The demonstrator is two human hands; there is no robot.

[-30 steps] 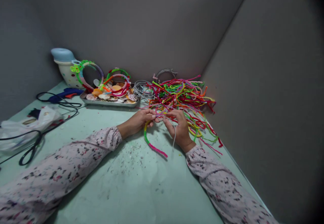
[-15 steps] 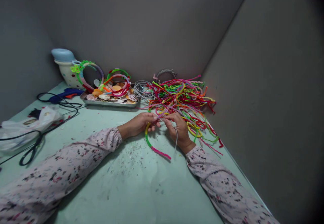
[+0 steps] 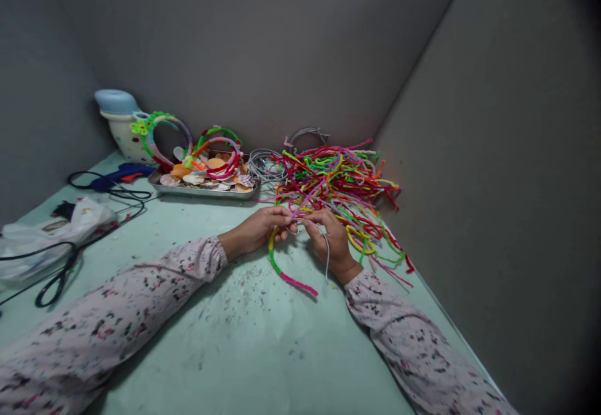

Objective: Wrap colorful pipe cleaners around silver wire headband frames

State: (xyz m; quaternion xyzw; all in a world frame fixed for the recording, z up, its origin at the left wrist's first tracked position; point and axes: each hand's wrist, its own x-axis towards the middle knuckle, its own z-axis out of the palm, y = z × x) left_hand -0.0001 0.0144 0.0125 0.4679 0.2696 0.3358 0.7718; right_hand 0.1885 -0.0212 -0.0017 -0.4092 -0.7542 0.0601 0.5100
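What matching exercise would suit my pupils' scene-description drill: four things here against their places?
Things:
1. green, yellow and pink wrapped curved band
2. silver metal tray of seashells
3. black-handled scissors
4. tangled heap of colourful pipe cleaners

Places:
A. at the far left
B. in the corner by the right wall
C. beside the blue-lidded white jar
D. pinched between left hand and right hand

Pairs: 1-D, 2-C, 3-A, 4-B.

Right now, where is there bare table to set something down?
Barest: the table between the left sleeve and right sleeve, below the left hand and right hand pinching a multicoloured strand. Also the strip between left sleeve and shell tray. Crowded: pipe-cleaner pile back right; bag and scissors left.
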